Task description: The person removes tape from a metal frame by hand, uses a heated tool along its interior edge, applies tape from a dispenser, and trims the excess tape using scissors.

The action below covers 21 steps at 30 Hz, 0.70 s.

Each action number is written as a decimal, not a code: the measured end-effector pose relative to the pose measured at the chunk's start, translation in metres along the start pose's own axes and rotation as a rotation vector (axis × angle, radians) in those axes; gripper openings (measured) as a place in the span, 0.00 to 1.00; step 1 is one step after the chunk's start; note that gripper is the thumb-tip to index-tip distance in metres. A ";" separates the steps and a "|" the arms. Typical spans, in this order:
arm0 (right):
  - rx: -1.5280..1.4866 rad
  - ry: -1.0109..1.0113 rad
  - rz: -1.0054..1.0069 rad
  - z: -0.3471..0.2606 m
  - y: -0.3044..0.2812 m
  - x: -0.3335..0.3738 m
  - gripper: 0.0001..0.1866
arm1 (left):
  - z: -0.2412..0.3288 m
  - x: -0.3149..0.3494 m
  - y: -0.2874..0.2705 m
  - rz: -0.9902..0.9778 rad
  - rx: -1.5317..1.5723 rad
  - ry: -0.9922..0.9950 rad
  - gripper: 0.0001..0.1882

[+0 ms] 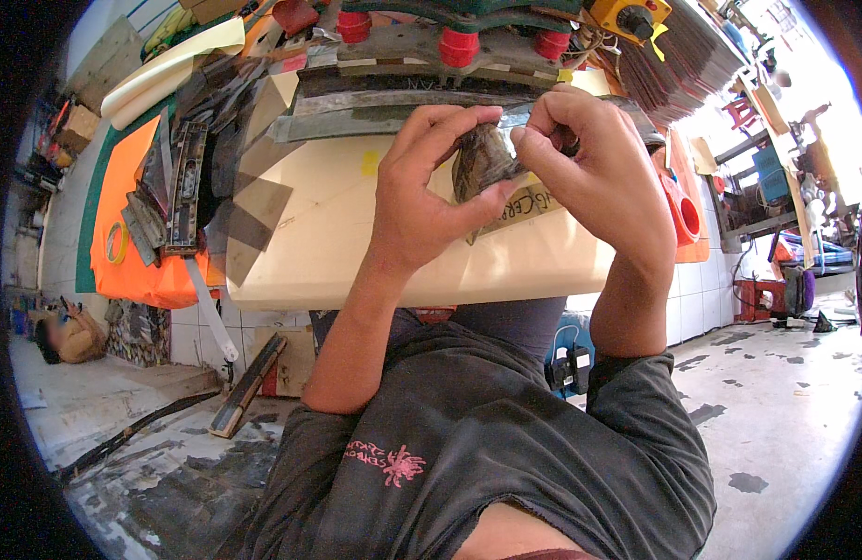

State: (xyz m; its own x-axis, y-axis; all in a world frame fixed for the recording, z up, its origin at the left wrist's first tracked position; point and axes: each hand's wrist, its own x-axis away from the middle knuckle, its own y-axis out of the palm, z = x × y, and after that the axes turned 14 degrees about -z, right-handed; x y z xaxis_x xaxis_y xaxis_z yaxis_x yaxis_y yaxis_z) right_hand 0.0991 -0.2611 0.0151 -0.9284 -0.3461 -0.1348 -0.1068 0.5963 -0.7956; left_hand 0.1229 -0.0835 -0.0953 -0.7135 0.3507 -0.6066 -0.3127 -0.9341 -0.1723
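Over the near side of a cream board [328,224], my left hand [417,191] curves its fingers and thumb around a shiny grey-brown, roll-like thing [485,161]. Its exact kind cannot be made out. At the right end of it, my right hand [603,154] is closed, thumb and forefinger pinched together; what lies between them is hidden. Just below both hands is a strip with dark handwriting [526,211], partly covered by the fingers. Behind them a long grey flat bar [347,122] runs across the board.
A green machine part with red feet [459,47] stands at the back, beside a yellow control box [633,19]. Brown sheets [678,61] are stacked back right. A red tube [685,219] lies right; orange sheet [123,201] and a tape roll [117,243] left. Another person [76,336] is far left.
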 end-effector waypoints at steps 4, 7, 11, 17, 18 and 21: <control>0.039 -0.035 0.019 0.004 0.002 0.000 0.16 | 0.001 -0.001 -0.003 -0.028 -0.064 0.001 0.32; 0.054 -0.039 0.018 0.005 0.001 0.000 0.16 | 0.000 -0.002 -0.004 -0.032 -0.065 0.004 0.32; 0.057 -0.030 0.012 0.006 -0.002 0.002 0.16 | 0.002 -0.001 -0.004 -0.027 -0.081 0.001 0.31; -0.009 -0.089 0.027 0.011 -0.004 0.004 0.18 | 0.002 0.000 -0.002 -0.008 -0.039 -0.007 0.31; -0.009 -0.090 0.027 0.010 -0.005 0.006 0.18 | 0.001 0.000 -0.002 -0.007 -0.040 -0.007 0.31; -0.003 -0.090 0.140 0.007 -0.012 0.014 0.16 | 0.001 0.001 -0.001 -0.006 -0.033 -0.015 0.31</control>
State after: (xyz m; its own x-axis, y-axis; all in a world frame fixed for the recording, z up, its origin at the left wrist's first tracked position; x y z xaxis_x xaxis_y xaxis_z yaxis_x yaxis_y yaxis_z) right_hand 0.0900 -0.2781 0.0185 -0.8986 -0.3233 -0.2965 0.0200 0.6450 -0.7639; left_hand 0.1217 -0.0824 -0.0949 -0.7212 0.3571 -0.5936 -0.2966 -0.9336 -0.2012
